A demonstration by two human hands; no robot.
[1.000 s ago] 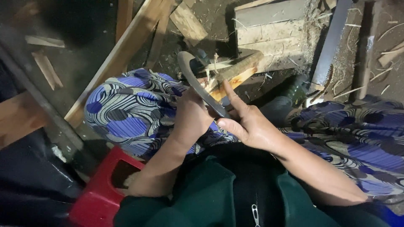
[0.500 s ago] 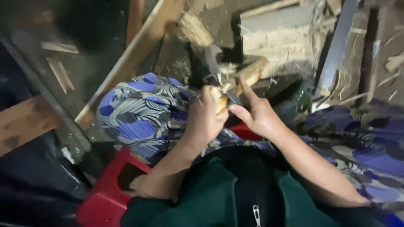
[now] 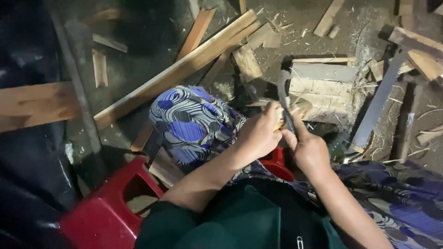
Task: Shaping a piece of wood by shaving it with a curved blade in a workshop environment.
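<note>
A: Item one, the hands?

B: Left hand [image 3: 258, 136], centre of frame, fingers curled shut around a small pale wood piece [image 3: 281, 121]; only the piece's tip shows past the knuckles. Right hand [image 3: 310, 150], just right of it, closed on the handle of a curved blade [image 3: 282, 94], thumb laid along the blade's back.

A: Position of the blade?

B: Rises from the right fist toward upper centre, dark and hooked at the top, its edge against the wood piece.

A: Item two, the person's clothing?

B: Blue and white patterned cloth [image 3: 194, 124] over a raised knee, left of the hands; the same pattern at lower right. Dark green garment [image 3: 240, 221] along the bottom edge.

A: Item three, seating?

B: Red plastic stool [image 3: 104, 216], lower left, partly under the knee.

A: Item four, floor stock?

B: Long wooden plank [image 3: 175, 71] running diagonally from upper centre to left. Pale wooden block [image 3: 323, 87] just behind the blade. Saw blade [image 3: 378, 106] with toothed edge, leaning at right. Offcuts and shavings scattered across the upper frame.
</note>
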